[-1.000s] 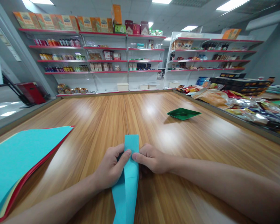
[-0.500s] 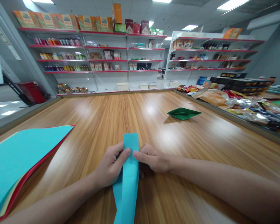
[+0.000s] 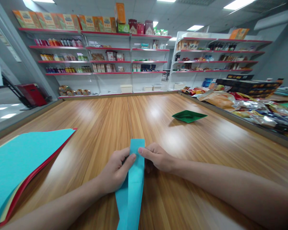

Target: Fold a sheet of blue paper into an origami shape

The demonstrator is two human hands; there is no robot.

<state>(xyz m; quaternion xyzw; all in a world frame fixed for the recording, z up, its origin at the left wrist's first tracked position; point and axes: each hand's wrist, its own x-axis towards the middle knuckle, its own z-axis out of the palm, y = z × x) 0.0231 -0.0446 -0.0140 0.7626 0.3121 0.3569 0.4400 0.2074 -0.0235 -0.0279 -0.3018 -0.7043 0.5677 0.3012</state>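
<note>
A folded strip of light-blue paper (image 3: 135, 183) stands lengthwise before me, its short far end upright and its near part running past the bottom of the view. My left hand (image 3: 117, 167) pinches its left side, thumb lying on the front face and fingers behind. From the other side my right hand (image 3: 158, 158) grips it near the far end, thumb on the face; its other fingers are partly hidden behind the paper. Beyond my right hand, a folded green paper boat (image 3: 189, 117) rests on the wooden table (image 3: 98, 124).
On the left lies a stack of coloured paper sheets (image 3: 26, 159), light blue on top with red and cream below. Packaged snacks (image 3: 252, 107) and black boxes (image 3: 249, 87) fill the right side past the table's raised edge. Stocked shelves (image 3: 108, 49) line the back.
The blue paper's far end has shifted slightly right. My right thumb has moved a little up along the paper towards its far end; both hands keep hold of it.
</note>
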